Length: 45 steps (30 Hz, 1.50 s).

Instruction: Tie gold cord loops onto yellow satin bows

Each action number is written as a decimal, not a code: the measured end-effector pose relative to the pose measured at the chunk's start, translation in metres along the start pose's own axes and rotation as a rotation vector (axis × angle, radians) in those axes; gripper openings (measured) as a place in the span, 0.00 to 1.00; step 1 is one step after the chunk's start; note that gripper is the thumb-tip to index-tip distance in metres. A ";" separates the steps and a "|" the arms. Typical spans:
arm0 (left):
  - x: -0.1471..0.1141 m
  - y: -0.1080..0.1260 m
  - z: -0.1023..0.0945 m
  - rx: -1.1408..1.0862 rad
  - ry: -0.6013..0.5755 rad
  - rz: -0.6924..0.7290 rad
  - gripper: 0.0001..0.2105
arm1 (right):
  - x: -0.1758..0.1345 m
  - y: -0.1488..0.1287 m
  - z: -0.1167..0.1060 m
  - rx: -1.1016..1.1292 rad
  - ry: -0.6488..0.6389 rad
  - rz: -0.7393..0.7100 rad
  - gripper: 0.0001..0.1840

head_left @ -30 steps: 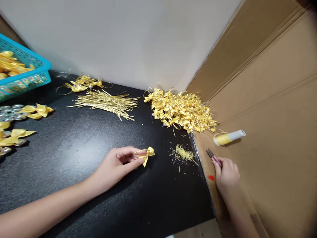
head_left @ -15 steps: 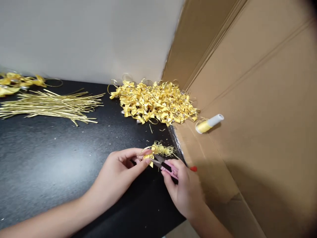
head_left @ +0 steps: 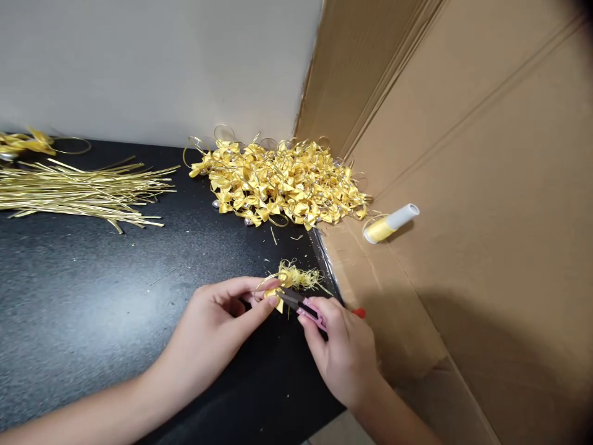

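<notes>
My left hand (head_left: 231,312) pinches a small yellow ribbon bow (head_left: 279,303) between thumb and fingers. A loop of gold cord rises from the bow, which my fingertips partly cover. In my right hand (head_left: 345,346) are pink-handled thread snips (head_left: 315,312), their dark blades pointing left with the tips at the bow. The blades look closed or nearly so. Just behind the bow lies a small heap of curly yellow thread scraps (head_left: 303,276) on the black table (head_left: 139,321).
A large pile of yellow bows (head_left: 287,182) with gold loops sits by the wall. Gold cord lengths (head_left: 88,188) lie at left, more bows (head_left: 28,143) behind them. Cardboard (head_left: 486,185) borders the right, with a spool of yellow thread (head_left: 391,224) and a red object (head_left: 359,313).
The snips' blades have come together at the bow; they were apart before. My left hand keeps its pinch on the bow. The view has shifted slightly to the right.
</notes>
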<state>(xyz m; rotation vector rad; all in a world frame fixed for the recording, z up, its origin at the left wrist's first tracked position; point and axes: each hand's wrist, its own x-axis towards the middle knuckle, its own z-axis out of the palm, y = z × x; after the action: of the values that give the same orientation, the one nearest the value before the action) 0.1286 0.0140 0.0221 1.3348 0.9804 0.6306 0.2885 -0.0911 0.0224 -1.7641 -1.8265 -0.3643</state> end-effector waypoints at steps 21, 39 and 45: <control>0.007 -0.007 0.003 0.122 -0.047 -0.002 0.14 | -0.001 0.003 0.004 -0.058 -0.057 0.027 0.16; 0.008 0.001 -0.013 0.086 -0.088 0.099 0.12 | -0.036 0.064 -0.016 -0.109 -0.113 0.474 0.20; -0.002 0.015 -0.027 0.056 -0.042 0.101 0.09 | -0.045 0.088 -0.025 -0.092 -0.116 0.577 0.25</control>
<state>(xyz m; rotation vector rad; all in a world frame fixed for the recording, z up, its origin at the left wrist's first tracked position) 0.1068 0.0286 0.0380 1.4488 0.9065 0.6527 0.3779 -0.1335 0.0001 -2.3110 -1.2996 -0.1174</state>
